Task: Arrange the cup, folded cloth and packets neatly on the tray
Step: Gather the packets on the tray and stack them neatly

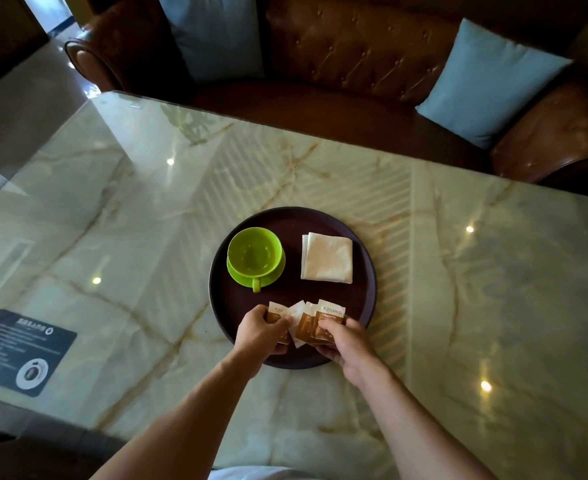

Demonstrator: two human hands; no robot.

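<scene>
A round dark tray (363, 268) lies on the marble table. On its left part stands a green cup (254, 254) on a green saucer, handle toward me. A white folded cloth (327, 258) lies flat on the tray's right part. Along the near side of the tray, several brown-and-white packets (308, 322) are fanned out and overlapping. My left hand (261, 336) pinches the leftmost packet. My right hand (346, 344) grips the packets on the right end of the fan. Both hands cover the packets' lower halves.
The glossy marble table (147, 220) stretches wide around the tray. A dark printed card (19, 351) lies at its near left. Behind the far edge stands a brown leather sofa (354, 57) with light blue cushions (486, 84).
</scene>
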